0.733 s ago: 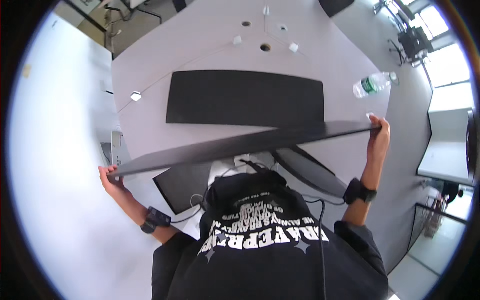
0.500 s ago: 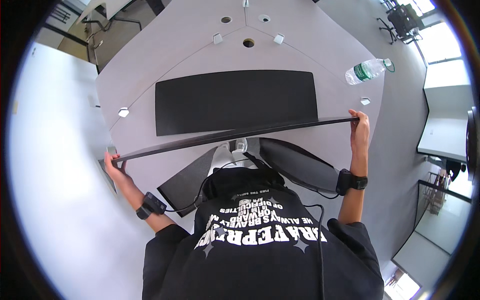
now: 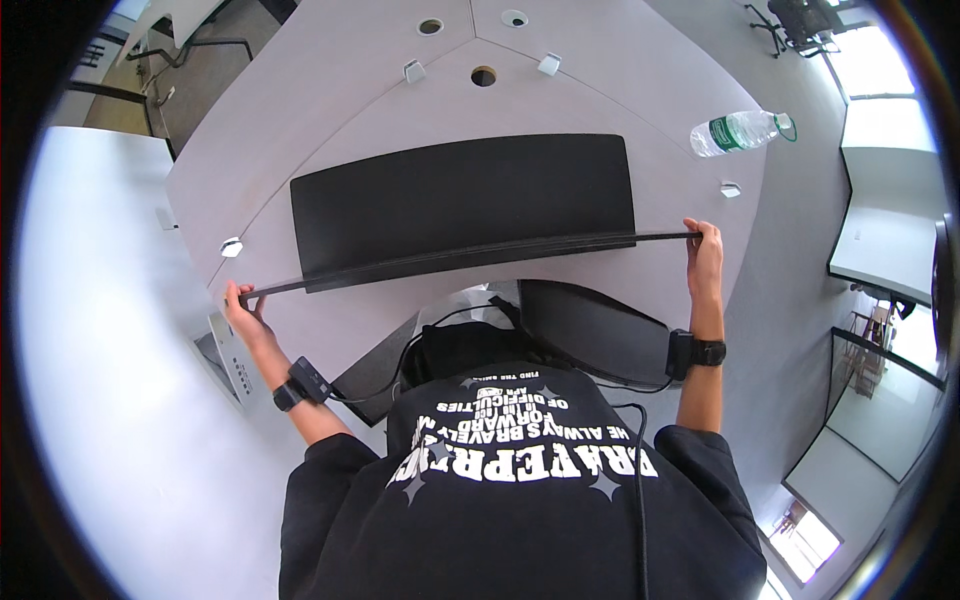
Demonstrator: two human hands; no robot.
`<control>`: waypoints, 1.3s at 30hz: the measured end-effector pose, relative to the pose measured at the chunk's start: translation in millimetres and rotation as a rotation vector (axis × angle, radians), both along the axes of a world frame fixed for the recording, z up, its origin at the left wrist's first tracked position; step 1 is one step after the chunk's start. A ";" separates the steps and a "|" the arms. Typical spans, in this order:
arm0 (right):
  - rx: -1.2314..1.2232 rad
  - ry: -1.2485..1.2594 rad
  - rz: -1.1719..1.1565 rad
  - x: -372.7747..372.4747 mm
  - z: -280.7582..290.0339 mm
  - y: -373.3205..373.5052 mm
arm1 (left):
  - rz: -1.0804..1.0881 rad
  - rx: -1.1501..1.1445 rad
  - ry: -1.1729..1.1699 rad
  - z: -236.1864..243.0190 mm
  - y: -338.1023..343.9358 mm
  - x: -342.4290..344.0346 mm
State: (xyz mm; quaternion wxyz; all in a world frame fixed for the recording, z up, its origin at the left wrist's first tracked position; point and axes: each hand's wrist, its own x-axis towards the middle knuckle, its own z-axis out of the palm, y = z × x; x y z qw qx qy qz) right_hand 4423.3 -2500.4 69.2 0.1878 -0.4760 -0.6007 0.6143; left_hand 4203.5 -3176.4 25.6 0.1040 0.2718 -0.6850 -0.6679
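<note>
A long, thin black panel (image 3: pixel 480 250) is seen nearly edge-on, held crosswise in front of me by its two ends. My left hand (image 3: pixel 246 308) pinches its left end. The fingers of my right hand (image 3: pixel 706 246) close round its right end. Behind it a wide black board (image 3: pixel 460 195) with a slightly curved far edge lies flat on the pale table. The panel covers part of that board's near edge; whether the two touch I cannot tell.
The pale table (image 3: pixel 560 95) has seams, round cable holes and small white clips. A clear plastic bottle (image 3: pixel 740 133) with a green label lies on its side at the right. A dark chair (image 3: pixel 590 325) stands by my legs, and a white cabinet (image 3: pixel 100 300) is on the left.
The panel's left end has risen away from me, so the panel lies more level across the view and overlaps the board's near edge. Both hands keep their grip.
</note>
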 end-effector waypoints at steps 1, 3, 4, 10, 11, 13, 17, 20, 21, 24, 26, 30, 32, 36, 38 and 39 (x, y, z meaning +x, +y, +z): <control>0.000 0.000 0.004 0.4 -4.1 -1.1 | -0.010 -0.009 -0.015 -2.3 -2.8 -1.7; 0.012 -0.007 0.038 1.1 -11.7 -3.8 | -0.015 -0.017 -0.032 -5.1 -6.5 -2.4; 0.012 -0.008 0.042 -0.4 -11.9 -6.0 | 0.007 -0.009 -0.023 -5.9 -7.5 -1.4; 0.054 -0.001 0.045 -1.4 -16.4 -10.2 | -0.015 0.008 0.019 -10.3 -11.4 5.0; 0.055 -0.002 0.043 -2.1 -16.0 -11.9 | -0.038 0.010 0.033 -12.4 -15.5 7.5; 0.066 -0.028 0.066 -3.1 -17.2 -14.6 | -0.083 0.055 0.049 -12.2 -16.3 13.4; 0.113 0.027 0.249 -2.6 -19.2 -12.1 | -0.230 0.161 0.102 -12.0 -6.2 16.3; -0.088 0.197 0.308 -1.6 -36.4 1.7 | -0.242 0.127 -0.024 -39.8 -10.2 9.1; -0.080 0.203 0.353 -3.0 -45.4 7.7 | -0.216 0.058 -0.022 -55.0 -12.2 3.1; -0.015 0.169 0.230 -20.8 -69.6 18.1 | -0.273 0.074 0.062 -75.1 -11.1 -16.7; 0.027 0.015 0.230 -39.4 -67.5 25.5 | -0.285 -0.023 -0.008 -73.7 -2.7 -31.7; 0.092 -0.212 0.458 -78.3 -67.1 42.9 | -0.419 -0.192 -0.096 -65.5 22.7 -70.2; 0.084 -0.226 0.435 -93.2 -76.7 43.6 | -0.472 -0.354 -0.186 -73.2 28.0 -82.7; -0.001 -0.245 0.504 -111.4 -99.7 38.7 | -0.514 -0.572 -0.208 -97.4 39.5 -91.9; -0.005 -0.265 0.498 -114.4 -123.9 44.6 | -0.538 -0.497 -0.346 -102.9 46.5 -99.2; -0.013 -0.270 0.497 -118.3 -130.6 46.4 | -0.541 -0.502 -0.354 -105.9 47.7 -101.1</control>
